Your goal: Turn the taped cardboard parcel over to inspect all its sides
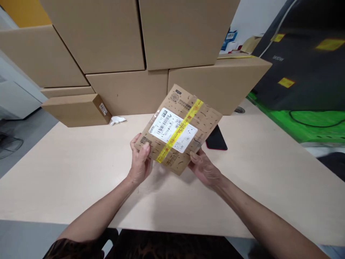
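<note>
A brown cardboard parcel (207,115) is held tilted above the table, its labelled face toward me. Across it runs a strip of yellow tape (172,142), partly over a white shipping label (161,126) with barcodes. My left hand (140,158) grips the parcel's lower left corner, thumb on the face and fingers behind. At the lower right edge, my right hand (203,167) holds it too, with the thumb on the front edge and the other fingers mostly hidden underneath. Behind the parcel, a dark phone (217,139) with a red edge lies partly covered on the table.
Large cardboard boxes (129,91) are stacked along the back of the pale table (67,180). A smaller box (72,109) sits at the left, beside a crumpled white scrap (118,119). To the right stands a dark covered object (299,68) above green material (304,124).
</note>
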Motion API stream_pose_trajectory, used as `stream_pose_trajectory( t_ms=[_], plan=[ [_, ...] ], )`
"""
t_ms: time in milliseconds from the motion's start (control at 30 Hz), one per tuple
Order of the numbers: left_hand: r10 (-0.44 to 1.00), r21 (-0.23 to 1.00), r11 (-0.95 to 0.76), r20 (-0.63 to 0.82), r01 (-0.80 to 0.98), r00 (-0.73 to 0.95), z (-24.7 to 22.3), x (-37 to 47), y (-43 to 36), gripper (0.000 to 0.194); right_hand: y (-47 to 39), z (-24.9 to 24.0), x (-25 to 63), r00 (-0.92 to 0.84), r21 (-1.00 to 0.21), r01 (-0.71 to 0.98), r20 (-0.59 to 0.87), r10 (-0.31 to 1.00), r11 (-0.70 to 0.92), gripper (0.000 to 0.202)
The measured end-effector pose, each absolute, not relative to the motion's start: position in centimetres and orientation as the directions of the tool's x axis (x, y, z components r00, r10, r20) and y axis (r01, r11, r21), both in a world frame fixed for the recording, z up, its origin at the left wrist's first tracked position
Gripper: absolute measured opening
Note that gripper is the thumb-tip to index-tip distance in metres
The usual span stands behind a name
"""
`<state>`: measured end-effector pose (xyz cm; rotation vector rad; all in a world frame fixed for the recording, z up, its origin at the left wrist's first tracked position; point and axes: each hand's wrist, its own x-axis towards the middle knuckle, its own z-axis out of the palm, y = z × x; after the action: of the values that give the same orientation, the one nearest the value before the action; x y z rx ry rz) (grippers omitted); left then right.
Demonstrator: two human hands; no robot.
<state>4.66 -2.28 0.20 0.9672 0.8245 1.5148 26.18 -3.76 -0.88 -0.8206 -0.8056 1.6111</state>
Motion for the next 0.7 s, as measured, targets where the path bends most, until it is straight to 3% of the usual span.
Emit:
stream_pose_trajectory(
  t_ms=[167, 300, 467, 600, 700],
  plan=[
    [0.999, 0.93, 0.04, -0.045, -0.365, -0.004, -0.1, 4.4, -2.9, 0.08, -2.9, 0.6, 27.2, 0.027, -0.852, -0.513, -0.136, 0.99, -0.103, 0.077],
    [0.994, 0.942, 0.101, -0.085, -0.32, 0.065, 1.1, 2.9, -2.0, 0.09, -2.2, 1.6, 29.1, -0.128, -0.845, -0.482, -0.192, 0.973, -0.23, 0.059],
    [0.944, 0.918, 0.217, -0.111, -0.331, 0.311, 2.2, 2.5, -1.8, 0.098, -2.6, 2.0, 29.4, -0.27, -0.881, -0.396, -0.16, 0.95, -0.261, 0.066],
    [0.97, 0.907, 0.181, -0.101, -0.381, 0.219, 2.4, 3.0, -2.0, 0.099, -2.5, 1.6, 29.4, -0.17, -0.868, -0.437, -0.175, 0.97, -0.234, 0.082],
    [0.994, 0.88, 0.109, -0.082, -0.462, 0.078, 2.4, 3.2, -1.8, 0.082, -2.4, 0.9, 29.0, -0.02, -0.854, -0.486, -0.202, 0.979, -0.187, 0.097]
  ],
)
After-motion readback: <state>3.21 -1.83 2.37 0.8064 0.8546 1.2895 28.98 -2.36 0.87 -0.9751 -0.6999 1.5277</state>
